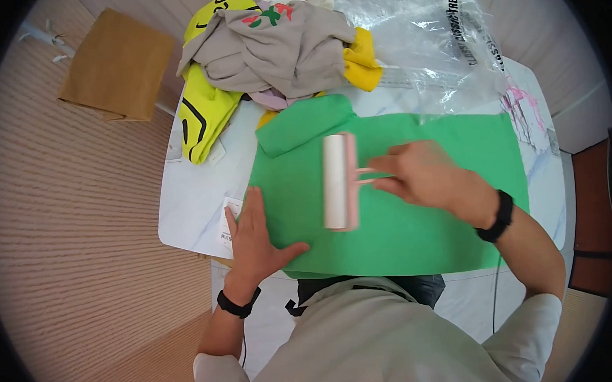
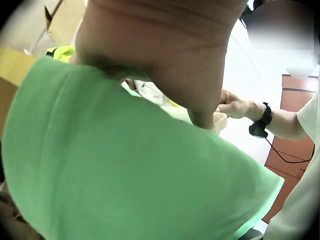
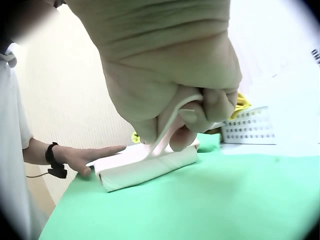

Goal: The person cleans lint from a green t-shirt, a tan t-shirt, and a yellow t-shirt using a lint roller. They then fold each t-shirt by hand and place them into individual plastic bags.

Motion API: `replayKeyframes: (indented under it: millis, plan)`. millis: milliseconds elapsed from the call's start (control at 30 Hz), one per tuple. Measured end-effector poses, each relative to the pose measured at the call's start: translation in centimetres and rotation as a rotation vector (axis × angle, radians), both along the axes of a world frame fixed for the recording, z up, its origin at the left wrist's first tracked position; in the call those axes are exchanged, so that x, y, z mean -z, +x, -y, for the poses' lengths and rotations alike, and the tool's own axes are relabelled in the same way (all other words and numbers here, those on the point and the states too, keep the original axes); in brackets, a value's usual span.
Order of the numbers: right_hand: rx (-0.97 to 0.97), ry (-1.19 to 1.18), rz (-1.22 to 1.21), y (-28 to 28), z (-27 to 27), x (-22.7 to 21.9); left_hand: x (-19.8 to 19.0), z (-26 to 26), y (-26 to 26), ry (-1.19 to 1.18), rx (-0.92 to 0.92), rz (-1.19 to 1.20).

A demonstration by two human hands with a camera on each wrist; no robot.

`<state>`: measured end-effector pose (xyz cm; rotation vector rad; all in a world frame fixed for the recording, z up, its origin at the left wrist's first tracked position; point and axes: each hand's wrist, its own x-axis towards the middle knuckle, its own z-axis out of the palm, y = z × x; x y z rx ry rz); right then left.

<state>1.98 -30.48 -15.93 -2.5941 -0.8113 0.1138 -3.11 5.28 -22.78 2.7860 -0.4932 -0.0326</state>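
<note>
A green garment (image 1: pixel 419 233) is spread over the table, one part of it folded over at the upper left. My right hand (image 1: pixel 423 174) grips the pale pink handle of a lint roller (image 1: pixel 334 182), fingers curled round it. In the right wrist view the white roll (image 3: pixel 150 175) lies against the green cloth. My left hand (image 1: pixel 255 242) rests at the garment's left edge with fingers extended and thumb spread out on the fabric. A white printed tag (image 1: pixel 226 230) shows beside its fingers. Seen from the left wrist, cloth (image 2: pixel 115 165) hangs below that hand.
Behind the garment lies a pile of clothes with a grey sweatshirt (image 1: pixel 278 50) and a bright yellow piece (image 1: pixel 202 117). Clear plastic packaging (image 1: pixel 423 39) sits at the back right. A white perforated basket (image 3: pixel 247 126) stands behind. A brown paper bag (image 1: pixel 116 66) is at the far left.
</note>
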Motion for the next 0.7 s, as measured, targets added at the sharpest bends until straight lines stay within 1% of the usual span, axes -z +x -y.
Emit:
replayKeyframes:
  millis: [100,200,267,300,400,500,600,667,700]
  plan:
    - [0.078,-0.060,-0.012,-1.8,4.6,-1.9,-1.1,1.0,0.4,0.162,0.006,-0.038]
    - [0.104,-0.102,0.022,-2.1,5.2,-2.5,-1.9,2.2,2.0,0.153,0.053,-0.102]
    - [0.105,-0.146,-0.002,-1.5,3.4,-2.6,-2.3,2.8,3.7,0.139,0.242,-0.073]
    - [0.070,-0.137,0.004,-1.1,2.4,-2.5,-2.4,3.0,4.6,0.133,0.341,-0.060]
    - [-0.041,-0.058,0.022,0.6,-0.7,-0.4,-0.4,2.5,7.1,-0.030,0.416,-0.266]
    - [-0.061,-0.111,-0.061,1.3,-2.2,0.7,-1.0,3.3,7.2,0.213,0.352,-0.280]
    - [-0.105,0.004,0.071,0.9,0.1,3.2,-0.6,2.8,7.2,0.190,0.374,-0.265]
    - [-0.093,0.024,0.101,-0.4,3.4,2.7,-0.7,2.7,7.1,0.180,0.368,-0.262]
    - [-0.038,-0.004,0.042,-1.3,4.9,1.5,-0.7,2.7,7.1,0.174,0.367,-0.260]
